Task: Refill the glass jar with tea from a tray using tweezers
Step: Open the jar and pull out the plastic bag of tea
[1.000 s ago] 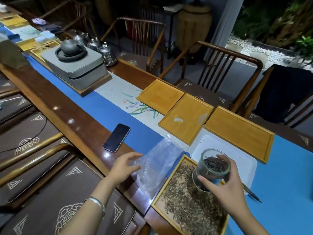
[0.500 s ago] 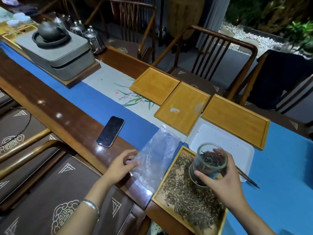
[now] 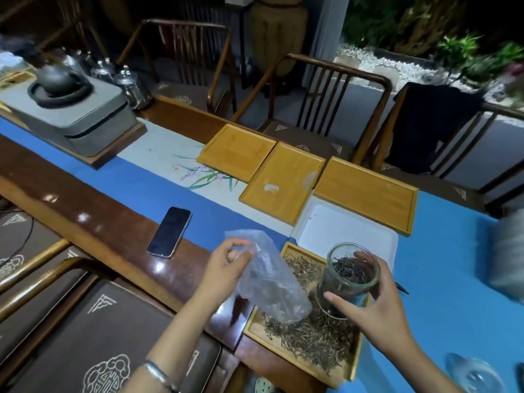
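My right hand [image 3: 377,304] grips an open glass jar [image 3: 350,275] partly filled with dark tea, held just above a wooden tray [image 3: 287,249] spread with loose tea leaves [image 3: 317,333]. My left hand [image 3: 224,268] pinches the top of a clear plastic bag [image 3: 269,282], lifted off the table so that its lower end hangs over the tray's left part. The dark tip of the tweezers [image 3: 402,289] shows on the blue cloth behind my right hand; the rest is hidden.
A white tray [image 3: 340,225] lies behind the tea tray, with three bare wooden trays [image 3: 365,191] beyond it. A phone [image 3: 170,231] rests on the table's dark wood edge. A grey tea stand with a teapot [image 3: 56,78] sits far left. Chairs line the far side.
My left hand has picked the plastic bag up off the table and swung it toward the tea tray. My right hand keeps the jar over the tray. The camera shifted right.
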Motion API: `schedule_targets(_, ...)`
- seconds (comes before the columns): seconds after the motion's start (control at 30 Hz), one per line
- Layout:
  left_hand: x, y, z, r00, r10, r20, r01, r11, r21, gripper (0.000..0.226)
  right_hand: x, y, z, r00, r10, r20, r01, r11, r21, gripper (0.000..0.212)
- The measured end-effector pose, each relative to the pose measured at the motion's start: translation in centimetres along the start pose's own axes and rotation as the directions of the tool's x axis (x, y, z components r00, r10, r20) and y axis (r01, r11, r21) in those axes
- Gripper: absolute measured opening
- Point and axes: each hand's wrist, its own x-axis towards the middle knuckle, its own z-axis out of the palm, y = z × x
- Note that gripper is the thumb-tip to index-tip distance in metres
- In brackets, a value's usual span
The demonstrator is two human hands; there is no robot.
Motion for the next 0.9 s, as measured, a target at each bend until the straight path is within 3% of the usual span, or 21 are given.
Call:
schedule_targets(0.2,-3.0,5.1,7.6,0.984,0.035,0.177,-0.017,0.994,-0.105,0.004,-4.2,-2.4,-6.4,0.995,-0.061,-0.073,0.064,0.997,0.042,0.077)
schedule_targets(0.47,-6.8,7.9,19.6,0.971,0.037,0.234,-0.025,0.998,-0.056,0.016,-12.6,-2.8,-17.3,0.987,-0.048,-0.152,0.05,0.999,0.01,0.085)
schedule_targets(0.7,-12.2,7.8,28.8,0.874,-0.105,0.475,0.116,0.993,0.007,0.032,-16.3,0.7,-22.1,0.997,0.002,-0.079,0.002,0.999,0.043,0.084)
schedule_targets(0.9,-14.5,7.2,32.0,0.881,0.006,0.473,-0.061,0.993,0.102,0.01,-17.1,4.2,-25.4,0.997,0.034,-0.063,-0.031,0.998,0.053,0.08)
